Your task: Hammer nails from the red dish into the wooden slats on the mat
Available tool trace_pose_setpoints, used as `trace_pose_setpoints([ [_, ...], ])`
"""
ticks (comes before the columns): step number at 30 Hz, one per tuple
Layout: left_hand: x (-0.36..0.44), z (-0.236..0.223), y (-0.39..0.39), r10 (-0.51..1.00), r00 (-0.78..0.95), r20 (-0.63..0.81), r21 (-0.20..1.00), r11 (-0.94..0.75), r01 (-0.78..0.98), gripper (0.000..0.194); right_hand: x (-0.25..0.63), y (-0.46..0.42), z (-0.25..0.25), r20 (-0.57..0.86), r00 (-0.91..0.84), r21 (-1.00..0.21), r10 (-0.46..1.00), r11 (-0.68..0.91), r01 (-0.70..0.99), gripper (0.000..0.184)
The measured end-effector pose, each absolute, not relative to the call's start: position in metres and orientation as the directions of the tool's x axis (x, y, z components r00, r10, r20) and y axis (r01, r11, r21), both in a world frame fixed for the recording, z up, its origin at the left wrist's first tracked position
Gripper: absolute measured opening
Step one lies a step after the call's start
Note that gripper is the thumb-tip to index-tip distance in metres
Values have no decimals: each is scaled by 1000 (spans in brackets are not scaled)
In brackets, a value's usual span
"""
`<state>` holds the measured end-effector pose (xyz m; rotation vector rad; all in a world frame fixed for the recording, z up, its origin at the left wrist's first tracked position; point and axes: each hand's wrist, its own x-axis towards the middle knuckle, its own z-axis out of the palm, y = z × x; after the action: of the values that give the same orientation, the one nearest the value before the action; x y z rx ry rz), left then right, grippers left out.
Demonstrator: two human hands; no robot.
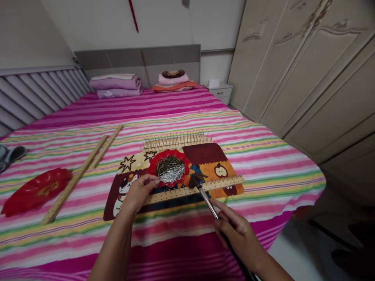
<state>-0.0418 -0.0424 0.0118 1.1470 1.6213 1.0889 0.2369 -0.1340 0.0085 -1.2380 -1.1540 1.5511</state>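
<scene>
My right hand (pixel 234 226) is wrapped around the handle of a hammer (pixel 208 202). Its dark head is over the drilled wooden strip (pixel 181 192), which lies across a patterned mat (pixel 115 195). Nails stand up along the strip's right part. At the strip's left end, my left hand (pixel 144 189) is closed, thumb and fingers together beside the rim of a red scalloped dish (pixel 150 170). Whatever those fingertips pinch, if anything, is too small to make out. Loose nails (pixel 170 168) fill the dish, some brassy and some silvery.
Behind the dish sit wooden strips (pixel 175 141) bristling with upright nails. Further wooden strips (pixel 74 183) lie to the left, near a red plate (pixel 38 189). Folded bedding (pixel 117 85) rests by the headboard. A wardrobe (pixel 293 58) stands right of the bed.
</scene>
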Motion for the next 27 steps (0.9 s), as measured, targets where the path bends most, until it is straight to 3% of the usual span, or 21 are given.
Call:
trace_pose_setpoints([
  [4,-47,7,-58,934,-279,-225,970,241,23,45,235,-135,10,-218,-187,-973,958,-229,-38,54],
  [9,-49,-8,-70,895,-362,-260,965,257,-57,43,236,-135,6,-198,-199,-978,960,-207,-24,52],
  [27,-33,-28,-73,898,-396,-189,950,269,156,32,235,-137,2,-227,-202,-968,953,-243,-59,52],
])
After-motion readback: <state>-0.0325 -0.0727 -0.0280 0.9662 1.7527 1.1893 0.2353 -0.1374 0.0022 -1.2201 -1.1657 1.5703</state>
